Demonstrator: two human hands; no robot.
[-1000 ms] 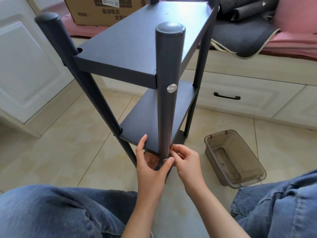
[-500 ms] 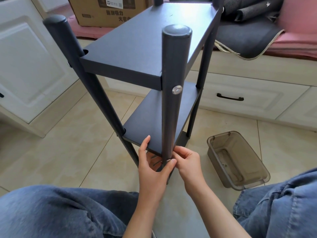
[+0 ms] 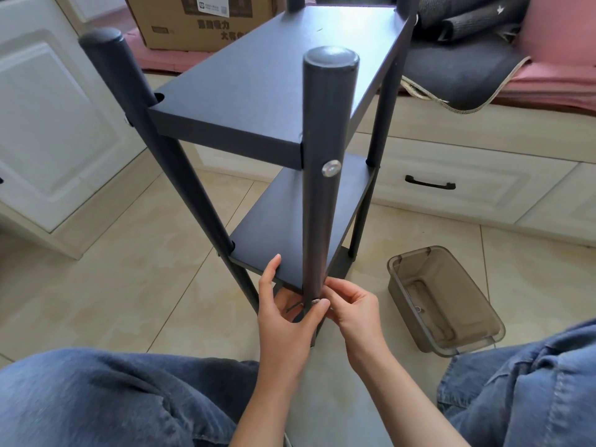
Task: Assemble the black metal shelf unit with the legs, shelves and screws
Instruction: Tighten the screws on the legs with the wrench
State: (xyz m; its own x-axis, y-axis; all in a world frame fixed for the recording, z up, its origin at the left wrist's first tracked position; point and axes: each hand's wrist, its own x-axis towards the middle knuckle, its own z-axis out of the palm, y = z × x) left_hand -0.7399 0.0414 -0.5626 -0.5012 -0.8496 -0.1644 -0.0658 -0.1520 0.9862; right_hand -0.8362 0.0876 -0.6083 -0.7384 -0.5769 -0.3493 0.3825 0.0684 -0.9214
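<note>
The black shelf unit [image 3: 264, 75] stands upright on the tile floor in front of me, with two shelves fitted between its round legs. A silver screw head [image 3: 331, 168] sits in the near leg [image 3: 322, 204] at the upper shelf. Lower down, at the corner of the lower shelf [image 3: 280, 240], my right hand [image 3: 354, 314] pinches a small screw [image 3: 315, 301] against that leg. My left hand [image 3: 283, 324] grips the leg from the other side, its thumb beside the screw and its index finger along the shelf edge. The leg's foot is hidden behind my hands.
A smoky plastic bin [image 3: 409, 253] lies on the floor to the right, with a small part inside. White drawers [image 3: 483, 175] and a cushioned bench [image 3: 458, 69] stand behind, a white cabinet [image 3: 48, 124] at left, a cardboard box [image 3: 193, 24] at the back. My knees [image 3: 113, 398] frame the front.
Both hands stay at the same lower joint of the near leg. My right fingers have shifted slightly on the screw, and my view has drifted a little.
</note>
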